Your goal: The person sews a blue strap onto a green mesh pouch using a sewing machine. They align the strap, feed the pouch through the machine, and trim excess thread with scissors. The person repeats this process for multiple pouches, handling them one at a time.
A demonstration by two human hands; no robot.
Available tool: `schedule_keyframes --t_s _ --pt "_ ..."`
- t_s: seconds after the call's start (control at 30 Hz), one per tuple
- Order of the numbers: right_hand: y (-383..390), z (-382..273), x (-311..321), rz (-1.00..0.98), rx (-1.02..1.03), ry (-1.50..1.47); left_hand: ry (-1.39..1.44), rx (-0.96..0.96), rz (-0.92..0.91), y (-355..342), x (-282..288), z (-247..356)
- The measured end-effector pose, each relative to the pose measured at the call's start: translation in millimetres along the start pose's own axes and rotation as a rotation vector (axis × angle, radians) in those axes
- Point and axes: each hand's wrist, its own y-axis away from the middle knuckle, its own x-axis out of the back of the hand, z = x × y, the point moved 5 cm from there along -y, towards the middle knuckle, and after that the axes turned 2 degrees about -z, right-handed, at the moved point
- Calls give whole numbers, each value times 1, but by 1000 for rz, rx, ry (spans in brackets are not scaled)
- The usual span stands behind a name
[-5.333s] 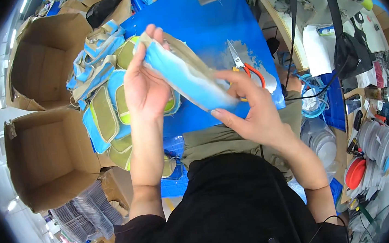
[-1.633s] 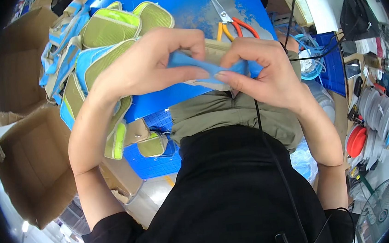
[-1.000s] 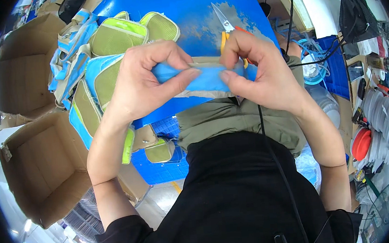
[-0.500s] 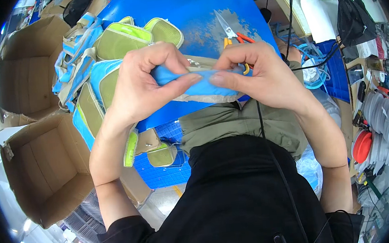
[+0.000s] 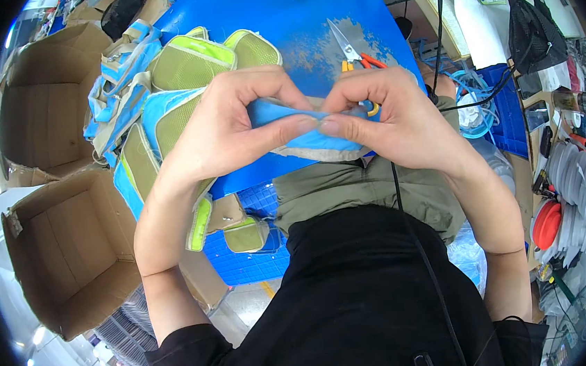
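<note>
Between my hands is a small blue and beige fabric pouch (image 5: 307, 142), held up over the near edge of the blue table (image 5: 250, 9). My left hand (image 5: 249, 120) pinches its upper edge between thumb and fingers. Right beside it my right hand (image 5: 385, 116) grips the same edge, the two thumb tips almost touching. Part of the pouch is hidden behind my fingers. Scissors (image 5: 347, 44) with orange and red handles lie beyond my right hand, blades pointing away. Several olive mesh pieces with lime trim (image 5: 188, 60) are piled to the left of my left hand.
Blue and beige strapped fabric pieces (image 5: 121, 86) lie along the table's left edge. Two open cardboard boxes (image 5: 69, 255) stand at the left. A lower blue surface holds a small olive pouch (image 5: 247, 236). At right are a rack of white spools (image 5: 574, 172) and a hanging black bag (image 5: 534, 33).
My left hand has shifted right along the pouch's edge, bringing the thumbs closer together. The zipper pull seen before is now covered by my fingers.
</note>
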Motion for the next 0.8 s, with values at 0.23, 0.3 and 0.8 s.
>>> schedule_keyframes --t_s 0.23,0.3,0.8 --pt "2 2 0 57 88 36 100 145 -12 -3 0 -4" --pt "5 2 4 74 90 17 67 141 21 -2 4 -1" --pt "29 12 22 86 224 49 54 -82 129 9 26 -8"
